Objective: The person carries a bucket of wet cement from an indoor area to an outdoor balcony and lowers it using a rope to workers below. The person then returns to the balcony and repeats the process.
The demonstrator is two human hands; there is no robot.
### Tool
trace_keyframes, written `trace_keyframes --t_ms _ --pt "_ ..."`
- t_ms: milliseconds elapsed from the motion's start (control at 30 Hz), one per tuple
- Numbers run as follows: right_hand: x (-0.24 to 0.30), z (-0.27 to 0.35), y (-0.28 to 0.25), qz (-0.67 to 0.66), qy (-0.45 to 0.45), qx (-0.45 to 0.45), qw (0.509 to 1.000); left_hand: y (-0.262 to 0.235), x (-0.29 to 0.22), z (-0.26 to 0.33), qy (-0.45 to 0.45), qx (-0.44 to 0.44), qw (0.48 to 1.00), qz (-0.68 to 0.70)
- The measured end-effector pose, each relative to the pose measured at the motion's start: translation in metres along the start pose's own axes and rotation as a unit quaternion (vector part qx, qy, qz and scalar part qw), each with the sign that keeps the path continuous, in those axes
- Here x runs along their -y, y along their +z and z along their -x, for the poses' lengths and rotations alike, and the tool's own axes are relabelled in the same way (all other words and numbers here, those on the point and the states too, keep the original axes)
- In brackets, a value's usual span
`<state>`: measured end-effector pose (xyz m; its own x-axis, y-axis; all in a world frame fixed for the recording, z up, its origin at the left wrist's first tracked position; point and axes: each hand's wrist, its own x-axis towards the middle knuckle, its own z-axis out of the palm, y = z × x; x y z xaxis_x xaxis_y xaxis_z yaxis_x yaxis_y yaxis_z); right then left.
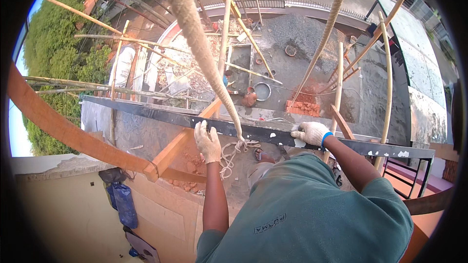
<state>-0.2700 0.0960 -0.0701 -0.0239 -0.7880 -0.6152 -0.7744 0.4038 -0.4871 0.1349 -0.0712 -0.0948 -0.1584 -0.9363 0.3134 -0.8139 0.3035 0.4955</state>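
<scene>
A long dark steel beam (258, 133), with paint chipped off in white spots, runs crosswise in front of me at waist height. My left hand (208, 143), in a pale work glove, is closed over its near edge beside a wooden bar (171, 148). Farther right, my right hand (311, 134), also gloved and with a blue band at the wrist, grips the same beam from above. Between my hands a thick rope (195, 39) hangs down to a knot, and a thinner loose cord (227, 160) lies tangled below it.
Bamboo poles (340, 83) stand around me as scaffolding. A second rope (324, 34) hangs on the right. Far below are a person (227, 79), a round tub (262, 91), stacked red bricks (303, 108) and a gravel heap (304, 31). A curved brown bar (73, 126) arcs at left.
</scene>
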Motion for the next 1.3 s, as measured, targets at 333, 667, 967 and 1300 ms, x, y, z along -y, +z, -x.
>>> trace_keyframes --t_ms 333,667,967,1300 --pt "0.004 0.020 0.030 0.008 0.085 -0.312 0.946 0.071 -0.021 -0.091 0.121 0.309 0.937 -0.104" --pt "0.005 0.022 0.030 -0.004 0.142 -0.304 0.942 0.074 -0.022 -0.081 0.106 0.247 0.961 -0.065" --pt "0.011 0.024 0.031 0.006 0.145 -0.332 0.932 0.072 -0.015 -0.080 0.137 0.264 0.952 -0.074" --pt "0.003 0.017 0.040 -0.010 0.145 -0.353 0.924 0.070 -0.010 -0.075 0.166 0.280 0.936 -0.133"
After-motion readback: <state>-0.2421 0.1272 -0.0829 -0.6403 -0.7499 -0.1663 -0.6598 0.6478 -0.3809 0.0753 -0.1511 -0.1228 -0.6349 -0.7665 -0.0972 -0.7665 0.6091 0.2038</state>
